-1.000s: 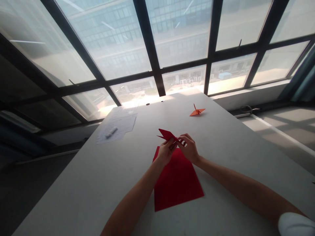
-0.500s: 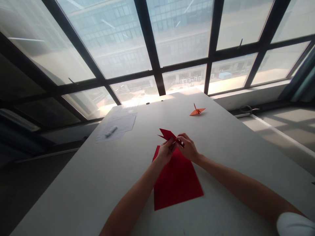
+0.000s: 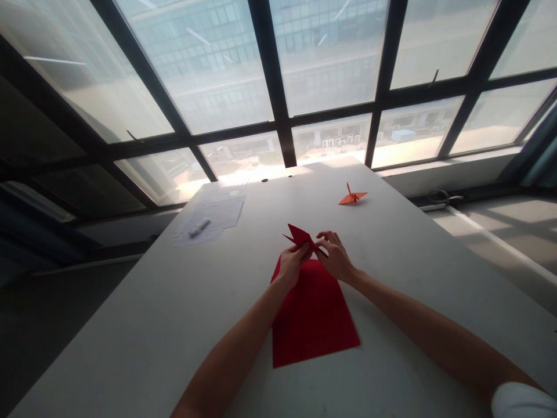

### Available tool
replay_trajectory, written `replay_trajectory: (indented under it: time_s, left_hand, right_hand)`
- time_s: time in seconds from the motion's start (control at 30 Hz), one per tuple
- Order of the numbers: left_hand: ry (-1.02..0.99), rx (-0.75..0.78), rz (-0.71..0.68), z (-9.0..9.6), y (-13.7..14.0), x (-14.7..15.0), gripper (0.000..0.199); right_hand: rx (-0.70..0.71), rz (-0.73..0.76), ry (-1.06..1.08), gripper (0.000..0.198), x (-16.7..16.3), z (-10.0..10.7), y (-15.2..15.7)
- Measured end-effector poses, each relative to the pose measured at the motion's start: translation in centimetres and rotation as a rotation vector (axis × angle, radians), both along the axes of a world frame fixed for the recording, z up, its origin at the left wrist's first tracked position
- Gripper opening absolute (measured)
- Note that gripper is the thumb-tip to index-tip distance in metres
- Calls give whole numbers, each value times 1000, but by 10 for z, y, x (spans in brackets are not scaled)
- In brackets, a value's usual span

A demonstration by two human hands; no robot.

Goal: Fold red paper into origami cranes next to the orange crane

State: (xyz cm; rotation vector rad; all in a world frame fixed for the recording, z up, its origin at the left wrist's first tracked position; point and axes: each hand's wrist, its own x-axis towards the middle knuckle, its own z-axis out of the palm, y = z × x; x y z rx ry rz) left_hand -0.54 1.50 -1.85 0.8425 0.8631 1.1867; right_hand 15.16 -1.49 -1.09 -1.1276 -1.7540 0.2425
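Note:
A folded piece of red paper, with pointed flaps spreading to the upper left, is held above the table. My left hand pinches its lower middle between thumb and fingers. At its right end, my right hand has thumb and index finger on a narrow red part, while the other fingers curl loosely above. The fingers hide some of the folds. Beneath both hands a flat red sheet lies on the white table, its far left corner partly covered by my left hand.
An orange paper crane stands on the white table at the far right. White papers lie at the far left with a small whitish rolled object on them. Tall dark-framed windows rise beyond the far edge.
My right hand's fingers have lifted and loosened a little from the folded paper. My left hand keeps its pinch. The view has shifted slightly.

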Motion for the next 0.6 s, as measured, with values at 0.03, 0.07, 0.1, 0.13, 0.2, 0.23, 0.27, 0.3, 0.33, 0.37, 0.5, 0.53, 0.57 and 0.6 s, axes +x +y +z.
replay_trajectory:
  time_s: [0.03,0.07,0.1,0.13,0.2,0.23,0.27,0.3,0.33,0.37,0.5,0.53,0.57,0.6]
  left_hand:
    - [3,3,1,0,0,0,35]
    - [4,9,1,1,0,0,35]
    - [2,15,0,1,-1,0,35]
    - [-1,21,-5,2,-1,0,34]
    - [-9,23,-17,3,-2,0,32]
    - [-12,18,-25,3,-2,0,31]
    - [-14,10,-32,4,-1,0,31]
    - [-14,2,-38,4,-1,-1,30]
    - [-13,-8,-42,4,-1,-1,30]
    - [-10,-20,-47,5,0,-1,30]
    - [13,-75,-91,6,2,-4,33]
    - [22,-84,-100,7,3,-5,34]
    - [34,-90,-106,8,3,-6,35]
    - [50,-93,-110,9,4,-8,35]
  right_hand:
    - [30,-1,-33,16,1,0,0]
    - [47,5,-57,17,1,1,0]
    - [52,15,-71,17,2,1,0]
    - [52,22,-77,16,2,0,0]
    - [42,29,-77,15,3,-2,2]
    - [36,34,-75,15,3,-3,3]
    - [33,38,-74,14,4,-4,4]
    - [31,40,-76,14,4,-4,5]
    - [32,38,-81,14,4,-5,5]
    - [35,35,-89,14,5,-5,5]
    - [76,55,-209,17,9,-2,5]
    - [90,67,-252,19,11,-2,5]
    - [101,82,-290,20,12,-1,5]
    - [110,100,-322,22,14,-1,5]
